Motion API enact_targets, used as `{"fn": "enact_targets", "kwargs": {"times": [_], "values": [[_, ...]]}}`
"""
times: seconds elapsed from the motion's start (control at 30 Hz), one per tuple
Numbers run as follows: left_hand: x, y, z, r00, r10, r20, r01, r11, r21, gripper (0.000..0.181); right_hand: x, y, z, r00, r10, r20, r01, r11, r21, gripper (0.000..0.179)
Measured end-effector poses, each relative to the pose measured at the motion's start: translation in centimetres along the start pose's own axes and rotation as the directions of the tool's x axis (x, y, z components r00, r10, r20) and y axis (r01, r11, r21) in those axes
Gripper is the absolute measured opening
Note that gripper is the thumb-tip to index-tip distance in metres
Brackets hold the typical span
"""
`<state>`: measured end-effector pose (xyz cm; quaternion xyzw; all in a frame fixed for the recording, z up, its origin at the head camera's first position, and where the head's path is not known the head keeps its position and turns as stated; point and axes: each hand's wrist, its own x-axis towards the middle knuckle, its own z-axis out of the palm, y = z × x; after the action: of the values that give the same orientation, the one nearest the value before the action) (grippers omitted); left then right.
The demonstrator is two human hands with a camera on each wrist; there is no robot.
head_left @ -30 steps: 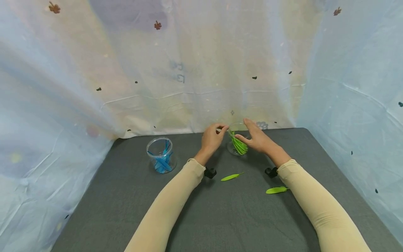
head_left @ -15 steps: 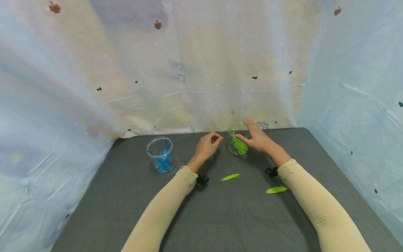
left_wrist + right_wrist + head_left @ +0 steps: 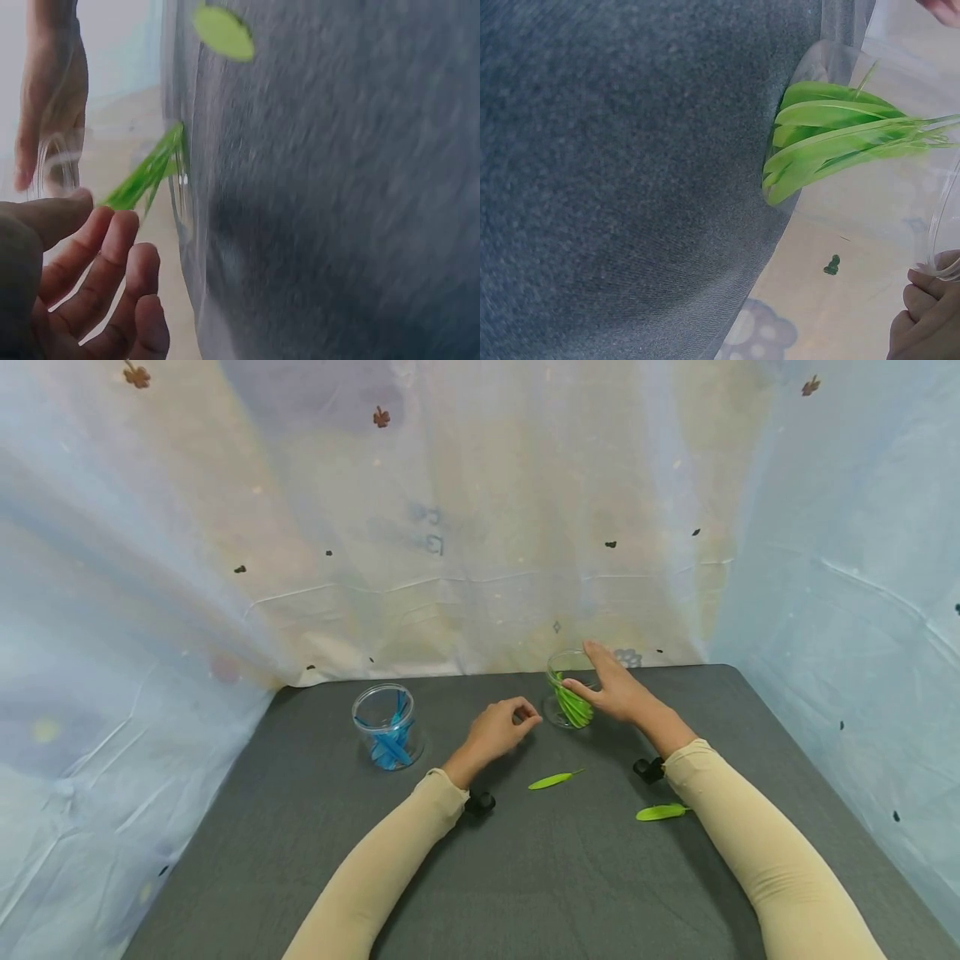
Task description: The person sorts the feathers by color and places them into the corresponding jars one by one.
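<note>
In the head view my right hand [image 3: 621,691] grips the rim of a clear jar [image 3: 558,717], its thumb and fingers spread round the side. The right wrist view has fingertips [image 3: 922,296] at that rim. Inside leans a bunch of green leaf-shaped pieces [image 3: 836,135] with thin stems. My left hand [image 3: 497,732] is just left of the jar, low over the table, with loosely curved fingers and thumb near the index finger. Nothing shows in its grasp; in the left wrist view the jar's green bunch [image 3: 146,176] appears behind the fingertips.
A second clear jar [image 3: 381,727] with several blue strips stands at the back left of the grey table [image 3: 300,860]. One loose green piece [image 3: 553,780] lies in front of the left hand, another [image 3: 662,812] beside the right forearm. A patterned curtain [image 3: 480,510] hangs behind.
My left hand has left the mouth of the green jar, drawn back to the left, and come down nearer the table. The right hand stays at the jar.
</note>
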<state>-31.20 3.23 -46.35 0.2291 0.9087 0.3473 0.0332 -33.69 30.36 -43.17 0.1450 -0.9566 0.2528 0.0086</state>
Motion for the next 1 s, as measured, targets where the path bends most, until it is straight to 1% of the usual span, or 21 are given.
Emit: {"fn": "enact_targets", "kwargs": {"times": [0.1, 0.23, 0.33, 0.53, 0.7, 0.8, 1.0], "values": [[-0.4, 0.5, 0.5, 0.999, 0.014, 0.051, -0.016, 0.999, 0.041, 0.017, 0.0, 0.0, -0.1, 1.000, -0.002, 0.001, 0.002, 1.000, 0.000, 0.105], [-0.8, 1.3, 1.0, 0.995, 0.036, 0.096, -0.044, 0.995, 0.084, 0.017, 0.0, 0.0, -0.1, 1.000, -0.008, 0.002, 0.008, 1.000, 0.001, 0.105], [-1.0, 1.8, 1.5, 0.990, 0.054, 0.129, -0.067, 0.993, 0.099, 0.016, 0.0, 0.1, 0.0, 1.000, -0.011, 0.002, 0.011, 1.000, -0.002, 0.104], [-1.2, 2.6, 2.2, 0.975, 0.084, 0.207, -0.110, 0.987, 0.116, 0.014, -0.1, 0.1, -0.1, 1.000, -0.015, 0.000, 0.015, 1.000, 0.003, 0.103], [-1.2, 3.1, 3.0, 0.964, 0.110, 0.243, -0.148, 0.978, 0.143, 0.013, -0.1, 0.0, -0.1, 1.000, -0.013, 0.001, 0.013, 1.000, 0.011, 0.104], [-1.2, 3.6, 3.1, 0.959, 0.113, 0.261, -0.158, 0.975, 0.158, 0.013, -0.2, 0.0, 0.0, 1.000, -0.016, -0.001, 0.016, 1.000, 0.013, 0.104], [-1.1, 4.4, 3.7, 0.951, 0.090, 0.297, -0.150, 0.971, 0.188, 0.014, -0.2, 0.0, -0.1, 1.000, -0.022, 0.001, 0.022, 1.000, 0.011, 0.104]]}}
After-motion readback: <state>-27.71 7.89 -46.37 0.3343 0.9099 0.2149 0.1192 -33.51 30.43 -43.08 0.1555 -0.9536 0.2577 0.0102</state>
